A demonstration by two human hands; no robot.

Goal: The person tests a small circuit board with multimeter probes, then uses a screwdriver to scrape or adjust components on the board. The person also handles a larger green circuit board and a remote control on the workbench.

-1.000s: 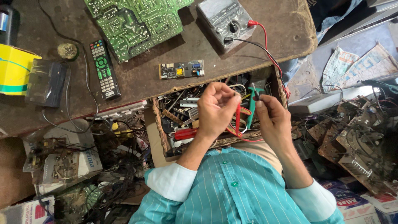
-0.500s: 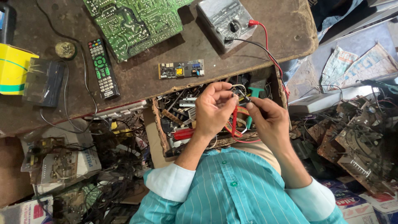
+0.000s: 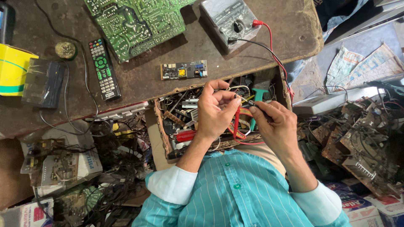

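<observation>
**Probes meeting over the open drawer**

We hold our left hand (image 3: 216,111) and right hand (image 3: 273,126) close together above the open drawer (image 3: 185,122) full of parts. The left grip is narrow, fingers curled and pinching something small and dark at the fingertips; what it is we cannot tell. The right grip is closed around a black probe (image 3: 249,102), whose long axis runs from the right grip toward the left grip, its tip almost touching the left fingertips. A red lead (image 3: 237,124) loops just below and between both grips. The right hand is nearer the probe's body, the left nearer its tip. Beyond the grips, on the counter (image 3: 139,84), sit the grey meter (image 3: 229,21), a small circuit board (image 3: 184,70) and a remote control (image 3: 103,67).
</observation>
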